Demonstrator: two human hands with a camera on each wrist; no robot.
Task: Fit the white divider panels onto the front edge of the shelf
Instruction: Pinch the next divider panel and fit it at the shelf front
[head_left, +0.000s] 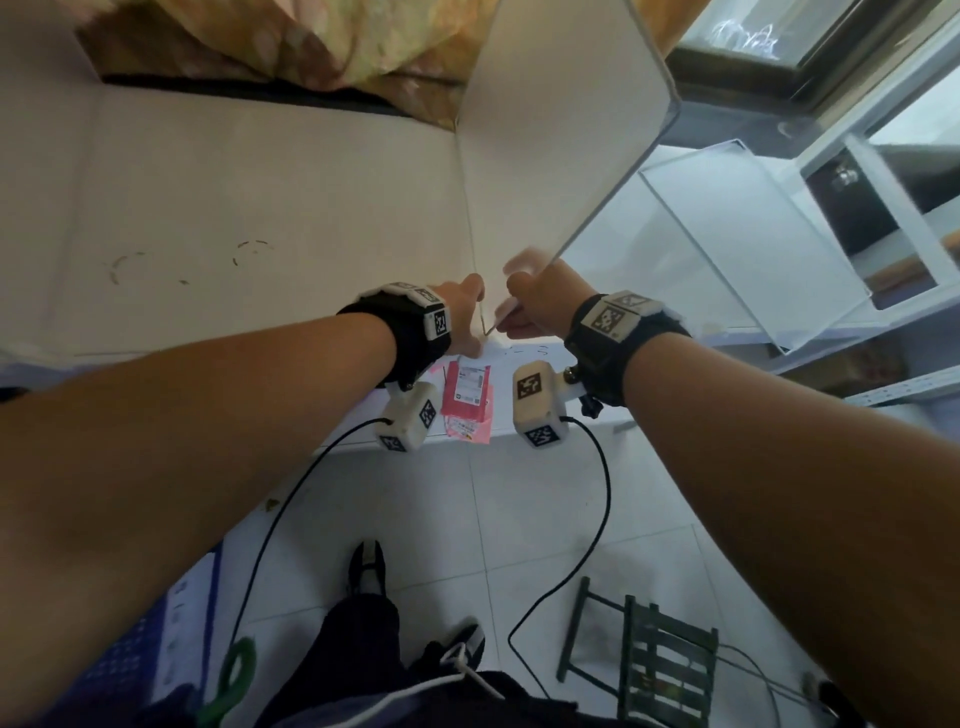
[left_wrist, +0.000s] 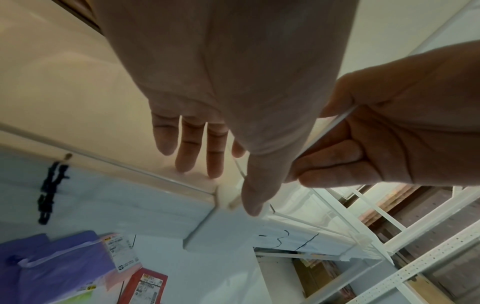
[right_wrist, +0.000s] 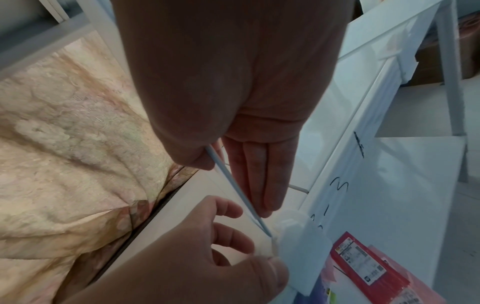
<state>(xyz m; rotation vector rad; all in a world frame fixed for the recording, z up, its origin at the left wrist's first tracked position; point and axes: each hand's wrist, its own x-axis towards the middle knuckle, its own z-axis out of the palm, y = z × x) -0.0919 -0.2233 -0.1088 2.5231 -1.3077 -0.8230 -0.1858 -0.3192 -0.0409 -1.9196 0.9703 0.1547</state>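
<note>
A white divider panel (head_left: 561, 130) stands upright on the cream shelf (head_left: 234, 197), running from back to front. My right hand (head_left: 524, 301) pinches the panel's lower front edge (right_wrist: 249, 207) between thumb and straight fingers. My left hand (head_left: 467, 317) is just left of it at the shelf's front edge. Its fingers (left_wrist: 197, 156) lie straight on the shelf top, and its thumb (left_wrist: 253, 201) presses a small white clip (left_wrist: 223, 195) on the front rail. The panel's bottom corner meets this clip (right_wrist: 288, 228). The slot inside the clip is hidden.
Pink and red labelled packets (head_left: 467, 400) hang below the shelf front. Another white panel (head_left: 727, 249) lies tilted on the white rack (head_left: 893, 171) to the right. A floral quilt (head_left: 311, 41) fills the back. On the floor sit a folded green stool (head_left: 660, 670) and cables.
</note>
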